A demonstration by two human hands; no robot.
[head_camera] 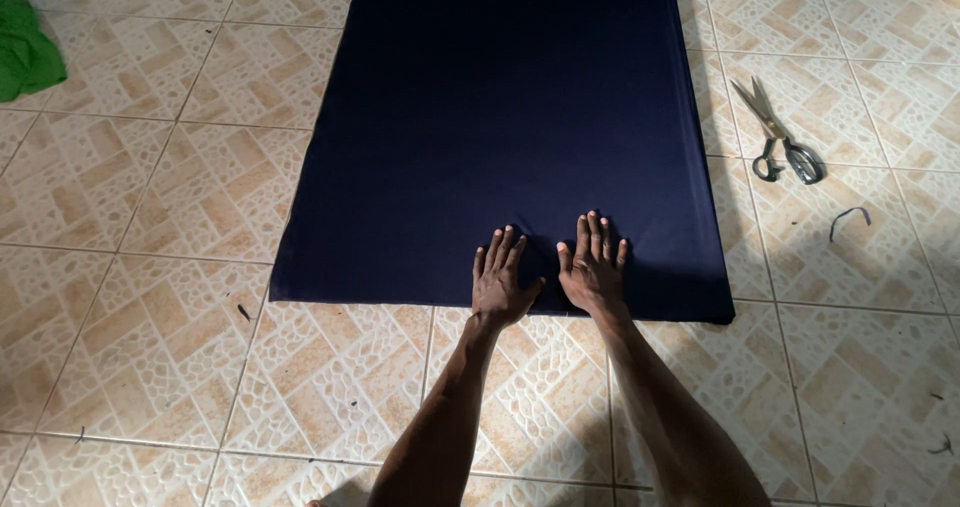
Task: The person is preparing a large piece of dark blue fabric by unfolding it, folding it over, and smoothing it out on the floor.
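A long sheet of dark navy fabric (500, 117) lies flat on the tiled floor, running away from me. My left hand (503, 277) and my right hand (592, 264) rest palm down side by side on the fabric's near edge, fingers spread, thumbs almost touching. Neither hand holds anything. Both forearms reach in from the bottom of the view.
A pair of metal scissors (778, 132) lies on the tiles to the right of the fabric. A small dark fabric scrap (848, 219) lies beyond them. Green cloth (22, 52) sits at the far left edge. The floor (150, 297) is patterned beige tile.
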